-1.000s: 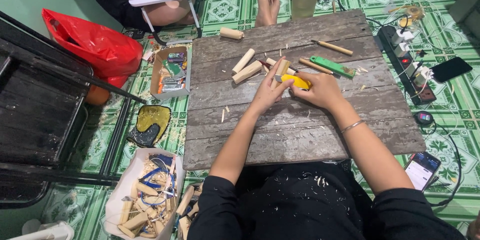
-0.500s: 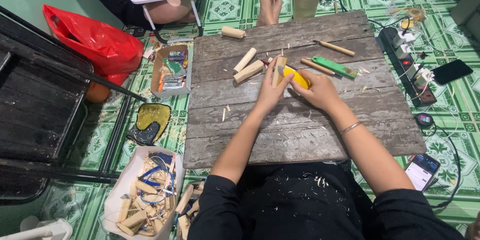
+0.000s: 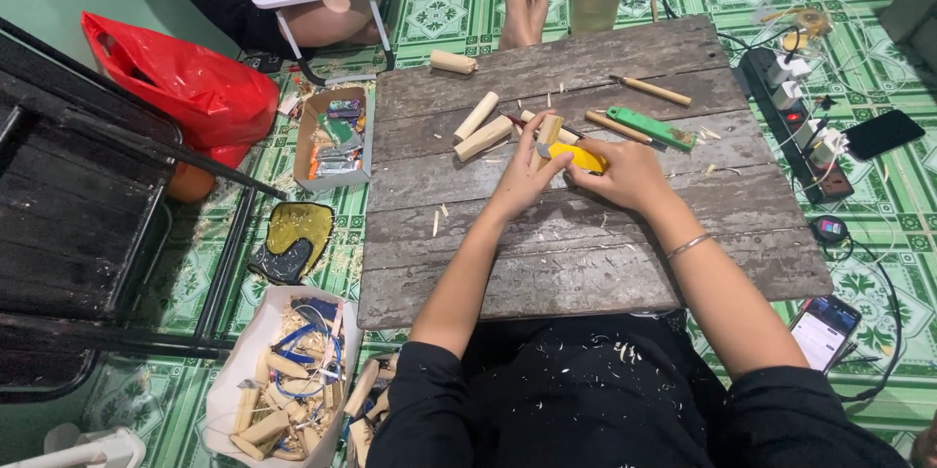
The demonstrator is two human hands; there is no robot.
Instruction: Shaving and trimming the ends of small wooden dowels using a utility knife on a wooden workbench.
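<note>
Yellow-handled knife [image 3: 578, 157] sits gripped in the closed right hand [image 3: 630, 175], just right of the wood stick [image 3: 547, 132]; the left hand [image 3: 522, 178] pinches that stick, its length running away across the desk [image 3: 586, 263].

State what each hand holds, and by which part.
Left hand grips a short wooden stick by its lower end; right hand wraps the yellow-handled tool around its handle.

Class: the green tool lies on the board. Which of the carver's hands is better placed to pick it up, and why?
Right. The right hand lies just beside the green tool, though it holds a yellow tool. The left hand holds the wood piece and would have to cross over.
</note>
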